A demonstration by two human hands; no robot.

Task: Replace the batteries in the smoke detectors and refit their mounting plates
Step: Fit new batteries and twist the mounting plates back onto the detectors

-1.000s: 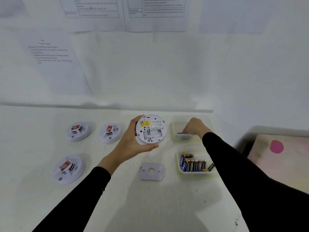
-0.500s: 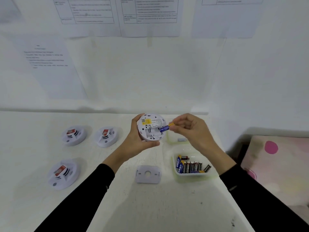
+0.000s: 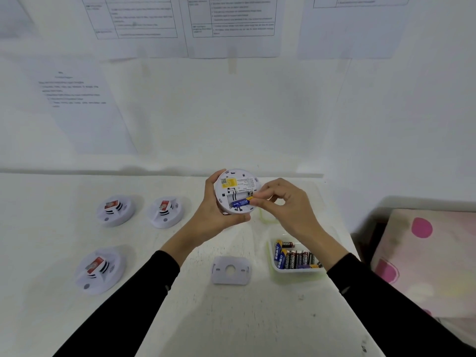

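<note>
The left hand (image 3: 219, 215) holds a round white smoke detector (image 3: 235, 188) above the worktop (image 3: 257, 318), fingers curled round its left rim and thumb under its lower edge. The back of the unit faces the camera, so its yellow label and open battery bay show. The right hand (image 3: 286, 204) meets the detector from its right side and pinches a blue battery (image 3: 240, 203) by its yellow end between thumb and forefinger. The battery lies slanted across the lower part of the bay; whether it is fully seated cannot be told. Below the detector, flat on the worktop, lies a loose pale mounting plate (image 3: 231, 270) with a round hole in its middle. Down and to the right of the detector stands a shallow white tray (image 3: 298, 271) holding spare batteries (image 3: 293, 258), blue ones and dark ones side by side, with the right forearm crossing its near right corner. Just beneath the detector's right edge a clear tub (image 3: 266, 220) shows partly from behind the right hand. To the left of the detector three others sit face up on the worktop, each with a red tag: a second detector (image 3: 166, 212) nearest, a third detector (image 3: 116, 210) beyond it, and a fourth detector (image 3: 99, 270) further down and left. Behind the detector, printed papers (image 3: 231, 21) hang on the white wall.
</note>
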